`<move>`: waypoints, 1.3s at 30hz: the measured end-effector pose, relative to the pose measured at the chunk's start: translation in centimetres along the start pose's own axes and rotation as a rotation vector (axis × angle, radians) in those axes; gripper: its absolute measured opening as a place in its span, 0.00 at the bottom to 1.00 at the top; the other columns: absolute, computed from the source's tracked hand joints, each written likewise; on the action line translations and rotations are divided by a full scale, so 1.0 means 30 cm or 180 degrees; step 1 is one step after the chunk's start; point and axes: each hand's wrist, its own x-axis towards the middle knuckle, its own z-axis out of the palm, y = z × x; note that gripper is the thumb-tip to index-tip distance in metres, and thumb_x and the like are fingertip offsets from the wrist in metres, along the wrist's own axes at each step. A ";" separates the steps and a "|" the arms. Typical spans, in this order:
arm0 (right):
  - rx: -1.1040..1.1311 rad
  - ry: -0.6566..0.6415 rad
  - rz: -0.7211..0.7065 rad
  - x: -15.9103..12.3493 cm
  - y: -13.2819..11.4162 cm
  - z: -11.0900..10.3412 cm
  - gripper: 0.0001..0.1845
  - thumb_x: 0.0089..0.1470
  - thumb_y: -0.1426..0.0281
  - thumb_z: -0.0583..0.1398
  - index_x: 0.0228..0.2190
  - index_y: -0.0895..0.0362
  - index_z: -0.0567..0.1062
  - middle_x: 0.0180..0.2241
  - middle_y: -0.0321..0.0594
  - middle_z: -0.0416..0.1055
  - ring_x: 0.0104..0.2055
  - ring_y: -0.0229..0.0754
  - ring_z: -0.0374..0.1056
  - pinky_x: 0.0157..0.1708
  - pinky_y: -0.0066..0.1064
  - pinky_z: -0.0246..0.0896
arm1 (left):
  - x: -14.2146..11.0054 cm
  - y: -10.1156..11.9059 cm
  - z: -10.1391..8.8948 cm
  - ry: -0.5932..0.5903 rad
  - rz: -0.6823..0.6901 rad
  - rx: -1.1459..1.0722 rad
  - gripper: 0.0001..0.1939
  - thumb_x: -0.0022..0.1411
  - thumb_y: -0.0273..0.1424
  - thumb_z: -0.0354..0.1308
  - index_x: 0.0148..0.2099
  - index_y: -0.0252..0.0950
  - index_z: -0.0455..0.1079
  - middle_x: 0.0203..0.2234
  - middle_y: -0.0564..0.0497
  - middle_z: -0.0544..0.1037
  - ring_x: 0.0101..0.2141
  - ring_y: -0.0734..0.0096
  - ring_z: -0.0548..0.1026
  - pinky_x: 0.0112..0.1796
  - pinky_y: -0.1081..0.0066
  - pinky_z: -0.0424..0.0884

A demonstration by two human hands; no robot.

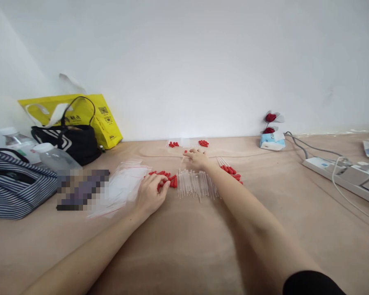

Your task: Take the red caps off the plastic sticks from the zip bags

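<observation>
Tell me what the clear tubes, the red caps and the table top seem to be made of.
Clear tubes: likely transparent plastic or glass; see-through, thin, faintly glossy. Red caps under the left hand: probably rubber or soft plastic; opaque, matte red. Table top: looks like plywood or wood veneer; pale tan with faint grain, dull finish. The right hand touches a cap farther back.

I see left hand [150,196] on caps [165,178] left of tube row [196,185], right hand [197,159] behind that row, empty bags [123,186] left of caps, handbags [70,137] far left, power strip [341,174] far right on table [184,246]
</observation>
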 end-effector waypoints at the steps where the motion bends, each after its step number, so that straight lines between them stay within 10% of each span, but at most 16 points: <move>1: 0.0042 -0.0008 0.0079 0.013 -0.021 0.005 0.20 0.54 0.65 0.48 0.49 0.45 0.64 0.53 0.40 0.57 0.55 0.49 0.51 0.49 0.48 0.44 | 0.011 -0.001 0.000 0.0063 0.0035 0.0017 0.10 0.57 0.36 0.48 0.32 0.36 0.67 0.25 0.51 0.72 0.31 0.67 0.68 0.36 0.68 0.62; 9: 0.0254 -0.0122 0.0847 0.083 -0.178 0.048 0.36 0.44 0.46 0.52 0.44 0.61 0.69 0.45 0.53 0.66 0.49 0.56 0.60 0.49 0.51 0.45 | 0.050 -0.006 -0.010 0.0265 -0.0198 0.0488 0.09 0.57 0.34 0.49 0.31 0.38 0.69 0.30 0.50 0.74 0.35 0.62 0.68 0.34 0.65 0.57; 16: 0.0162 -0.0173 0.0633 0.109 -0.299 0.095 0.16 0.48 0.66 0.56 0.39 0.59 0.72 0.44 0.51 0.69 0.47 0.52 0.62 0.47 0.45 0.47 | 0.036 -0.095 -0.058 0.0501 -0.0619 0.0592 0.08 0.56 0.34 0.50 0.33 0.39 0.69 0.33 0.51 0.76 0.36 0.62 0.69 0.35 0.65 0.57; 27: -0.0256 0.0587 -0.0450 -0.229 -0.008 -0.044 0.09 0.53 0.67 0.53 0.32 0.58 0.69 0.35 0.44 0.71 0.42 0.44 0.59 0.44 0.40 0.38 | 0.015 -0.019 0.041 0.0453 0.0514 0.0532 0.20 0.58 0.37 0.48 0.51 0.36 0.64 0.45 0.43 0.69 0.46 0.58 0.64 0.46 0.60 0.58; 33: -0.0144 0.1109 -0.0910 -0.455 0.104 -0.005 0.08 0.53 0.68 0.52 0.26 0.58 0.67 0.28 0.38 0.70 0.36 0.40 0.58 0.40 0.36 0.38 | 0.039 0.065 0.086 0.0126 0.1582 0.0086 0.10 0.59 0.33 0.49 0.39 0.39 0.71 0.39 0.49 0.75 0.44 0.63 0.67 0.46 0.61 0.59; 39: 0.0085 0.1442 -0.1026 -0.487 0.091 0.019 0.10 0.55 0.66 0.51 0.32 0.56 0.70 0.29 0.37 0.70 0.36 0.39 0.59 0.44 0.37 0.36 | 0.042 0.105 0.108 0.0233 0.1723 -0.0159 0.09 0.60 0.29 0.48 0.38 0.38 0.70 0.36 0.51 0.77 0.42 0.67 0.69 0.49 0.60 0.57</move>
